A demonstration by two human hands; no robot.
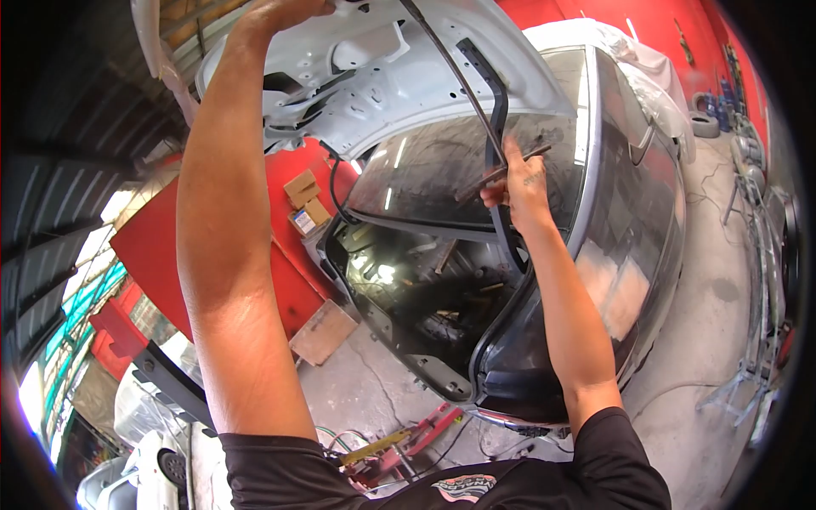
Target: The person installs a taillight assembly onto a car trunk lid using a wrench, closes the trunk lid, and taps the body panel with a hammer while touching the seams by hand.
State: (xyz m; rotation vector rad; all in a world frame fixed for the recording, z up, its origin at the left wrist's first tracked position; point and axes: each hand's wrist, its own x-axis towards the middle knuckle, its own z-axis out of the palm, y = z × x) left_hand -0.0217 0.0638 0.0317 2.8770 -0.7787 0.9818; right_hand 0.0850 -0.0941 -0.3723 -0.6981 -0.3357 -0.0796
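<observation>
Forearms [223, 212] rise: right hand [525, 187] clasps a rod [454, 70]; left hand [291, 8] cropped, its grip I cannot tell.

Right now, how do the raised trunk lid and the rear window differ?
The trunk lid shows a pale, opaque underside; the rear window is dark and glossy, with bright streak reflections. The lid's face has raised ribs and cutouts; the window's looks smooth. The lid stands open; the window sits framed in the body.

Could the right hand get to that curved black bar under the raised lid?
Probably yes: the right hand looks close to the curved black bar, though its grip is busy with the metal rod and may need freeing first.
</observation>
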